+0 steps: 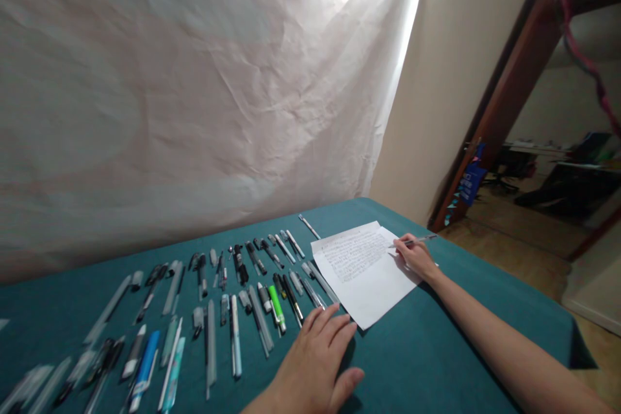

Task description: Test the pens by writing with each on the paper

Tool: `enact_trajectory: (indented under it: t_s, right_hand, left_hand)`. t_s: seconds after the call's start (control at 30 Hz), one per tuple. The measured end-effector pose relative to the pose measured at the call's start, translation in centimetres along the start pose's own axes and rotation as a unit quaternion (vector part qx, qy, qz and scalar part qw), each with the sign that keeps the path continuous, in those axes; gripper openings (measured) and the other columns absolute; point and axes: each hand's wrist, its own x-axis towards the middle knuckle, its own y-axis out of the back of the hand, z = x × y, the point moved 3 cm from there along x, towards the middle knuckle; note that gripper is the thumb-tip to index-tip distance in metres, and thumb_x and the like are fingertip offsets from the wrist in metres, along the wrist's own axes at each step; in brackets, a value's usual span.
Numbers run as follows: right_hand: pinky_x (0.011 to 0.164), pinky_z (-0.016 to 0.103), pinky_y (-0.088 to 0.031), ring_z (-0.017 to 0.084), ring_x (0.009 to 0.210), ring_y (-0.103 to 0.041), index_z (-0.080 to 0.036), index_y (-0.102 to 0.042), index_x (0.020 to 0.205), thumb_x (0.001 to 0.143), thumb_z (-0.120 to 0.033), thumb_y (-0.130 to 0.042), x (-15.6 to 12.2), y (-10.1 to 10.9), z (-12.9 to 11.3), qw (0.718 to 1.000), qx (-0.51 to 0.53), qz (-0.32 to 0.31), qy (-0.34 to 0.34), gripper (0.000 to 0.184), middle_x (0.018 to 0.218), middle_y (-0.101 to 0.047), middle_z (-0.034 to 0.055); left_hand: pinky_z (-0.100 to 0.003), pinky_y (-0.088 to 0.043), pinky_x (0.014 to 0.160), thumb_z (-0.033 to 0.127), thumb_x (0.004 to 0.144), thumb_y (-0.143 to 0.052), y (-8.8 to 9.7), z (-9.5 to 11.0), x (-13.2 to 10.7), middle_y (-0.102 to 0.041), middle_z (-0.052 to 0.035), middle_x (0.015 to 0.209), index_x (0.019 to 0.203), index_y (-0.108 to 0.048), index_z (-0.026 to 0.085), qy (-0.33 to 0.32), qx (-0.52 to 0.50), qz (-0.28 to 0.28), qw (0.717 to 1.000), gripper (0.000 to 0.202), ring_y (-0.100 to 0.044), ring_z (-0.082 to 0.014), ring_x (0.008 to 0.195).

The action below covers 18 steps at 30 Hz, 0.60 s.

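The right hand [414, 259] rests at the right edge of the paper [363, 278], its grip closed on one pen [421, 239]. The pen's tip meets the paper and its long axis runs rightward off it. The left hand [315, 356] lies flat with its grip wide on the counter [436, 349] at the paper's near corner. The laid-out pens [233, 297] left of the paper are too blurred to count.

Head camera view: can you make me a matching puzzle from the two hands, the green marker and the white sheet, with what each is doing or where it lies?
1. right hand
2. left hand
3. green marker
4. white sheet

A. flat on the teal cloth, fingers open
B. among the rows of pens
C. handwriting on its far part
D. grips a pen

Pairs: 1-D, 2-A, 3-B, 4-C
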Motion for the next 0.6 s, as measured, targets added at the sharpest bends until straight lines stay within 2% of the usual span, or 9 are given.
enact_trajectory:
  t_s: [0.07, 0.17, 0.2, 0.27, 0.37, 0.47, 0.53, 0.6]
  right_hand:
    - [0.049, 0.025, -0.04, 0.014, 0.047, -0.053, -0.019, -0.053, 0.073, 0.081, -0.043, -0.04, -0.4, 0.1, -1.8, 0.999, -0.006, 0.0, 0.039, 0.028, 0.056, -0.06, 0.0016]
    - [0.06, 0.026, -0.041, 0.015, 0.061, -0.058, -0.021, -0.058, 0.086, 0.082, -0.041, -0.046, -1.6, -0.3, -6.6, 0.989, -0.02, -0.032, 0.143, 0.024, 0.074, -0.064, 0.0035]
    - [0.063, 0.026, -0.041, 0.016, 0.068, -0.059, -0.022, -0.058, 0.093, 0.085, -0.037, -0.043, -2.4, -0.8, -9.0, 0.97, -0.041, -0.072, 0.227, 0.023, 0.082, -0.065, 0.0049]
    - [0.059, 0.024, -0.038, 0.014, 0.063, -0.057, -0.022, -0.059, 0.092, 0.087, -0.033, -0.042, -4.3, -1.9, -13.7, 0.92, -0.094, -0.098, 0.367, 0.021, 0.073, -0.064, 0.0034]
    - [0.054, 0.025, -0.03, 0.012, 0.054, -0.051, -0.02, -0.059, 0.084, 0.088, -0.032, -0.044, -7.1, -4.0, -19.9, 0.85, -0.159, -0.106, 0.491, 0.019, 0.062, -0.058, 0.0008]
    - [0.053, 0.027, -0.026, 0.011, 0.052, -0.048, -0.02, -0.056, 0.081, 0.087, -0.034, -0.045, -8.7, -5.8, -23.9, 0.824, -0.165, -0.088, 0.535, 0.019, 0.059, -0.055, -0.0008]
    - [0.053, 0.027, -0.024, 0.011, 0.053, -0.047, -0.02, -0.055, 0.081, 0.088, -0.035, -0.044, -9.0, -6.6, -25.2, 0.823, -0.158, -0.074, 0.54, 0.019, 0.059, -0.054, -0.0012]
    - [0.054, 0.028, -0.024, 0.012, 0.052, -0.046, -0.02, -0.054, 0.081, 0.088, -0.035, -0.044, -8.9, -7.1, -25.9, 0.825, -0.152, -0.063, 0.541, 0.02, 0.059, -0.053, -0.0013]
  left_hand:
    - [-0.046, -0.02, 0.105, 0.042, 0.086, -0.038, -0.2, -0.3, -0.1, -0.044, -0.0068, 0.132, 0.129, -0.035, 0.022, -0.014, 0.009, 0.036, 0.999, 0.047, -0.031, -0.0255, 0.126]
    - [-0.042, -0.035, 0.097, 0.035, 0.086, -0.039, -0.6, -0.6, -0.2, -0.05, -0.0104, 0.123, 0.13, -0.03, 0.021, -0.031, 0.013, 0.093, 0.995, 0.047, -0.045, -0.0249, 0.113]
    - [-0.04, -0.04, 0.09, 0.033, 0.086, -0.038, -0.8, -0.7, -0.3, -0.052, -0.0113, 0.119, 0.131, -0.027, 0.021, -0.033, 0.009, 0.105, 0.994, 0.048, -0.051, -0.0241, 0.106]
    - [-0.035, -0.046, 0.08, 0.031, 0.087, -0.035, -0.9, -0.8, -0.5, -0.055, -0.0114, 0.112, 0.133, -0.019, 0.022, -0.037, -0.008, 0.121, 0.992, 0.05, -0.057, -0.0221, 0.095]
    - [-0.031, -0.048, 0.076, 0.03, 0.086, -0.038, -0.8, -0.8, -0.8, -0.055, -0.0116, 0.112, 0.133, -0.013, 0.022, -0.029, -0.03, 0.141, 0.989, 0.054, -0.058, -0.0217, 0.094]
    - [-0.03, -0.049, 0.07, 0.036, 0.085, -0.039, -0.4, -1.1, -1.3, -0.057, -0.0116, 0.108, 0.126, -0.022, 0.02, 0.014, -0.048, 0.161, 0.986, 0.047, -0.06, -0.0217, 0.087]
    - [-0.027, -0.048, 0.063, 0.043, 0.086, -0.036, -0.1, -1.5, -1.6, -0.06, -0.009, 0.096, 0.117, -0.031, 0.019, 0.038, -0.071, 0.174, 0.981, 0.039, -0.061, -0.0195, 0.076]
    - [-0.026, -0.046, 0.06, 0.053, 0.084, -0.035, 0.2, -1.8, -1.9, -0.061, -0.007, 0.089, 0.111, -0.033, 0.02, 0.035, -0.096, 0.195, 0.976, 0.043, -0.06, -0.0182, 0.072]
